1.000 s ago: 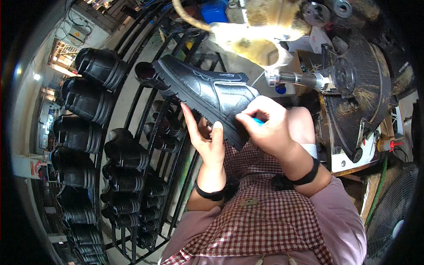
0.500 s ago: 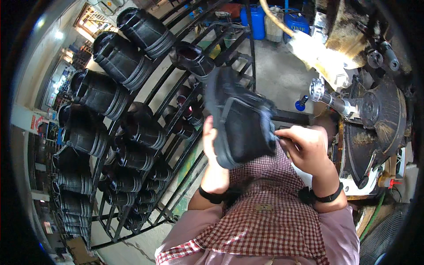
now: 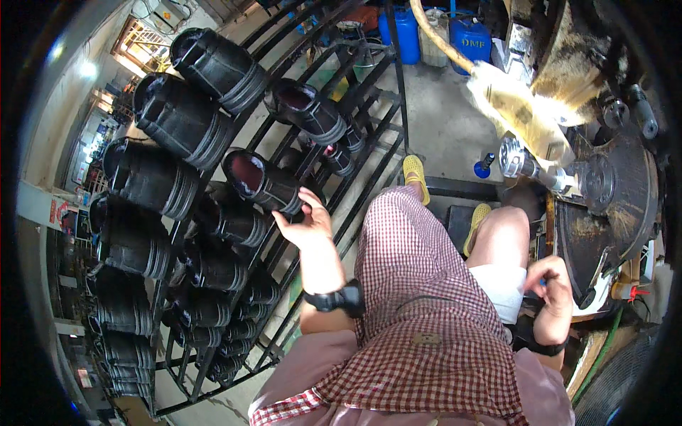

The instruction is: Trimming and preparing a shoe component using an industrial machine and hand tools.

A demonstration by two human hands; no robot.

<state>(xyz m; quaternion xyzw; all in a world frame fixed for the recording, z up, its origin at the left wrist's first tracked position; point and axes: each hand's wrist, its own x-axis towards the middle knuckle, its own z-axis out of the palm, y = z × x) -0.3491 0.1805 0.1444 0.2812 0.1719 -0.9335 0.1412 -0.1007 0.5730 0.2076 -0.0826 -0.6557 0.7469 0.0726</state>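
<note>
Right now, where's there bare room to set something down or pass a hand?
Set down: grey floor, between the shoe rack, blue drums and dark bar; a small blue object sits toward its right. Hand: above the checked apron, between left hand and right hand. Crowded: the rack's rows of black shoes, and around the machine.

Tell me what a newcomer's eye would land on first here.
First, the rows of black leather shoes on the black metal rack at left, where the open left hand is at the end of a black, dark-red-lined shoe. Next, the glaring white-yellow lit object at upper right. Then the red-and-white checked cloth apron at lower middle, with yellow clogs just above it.
</note>
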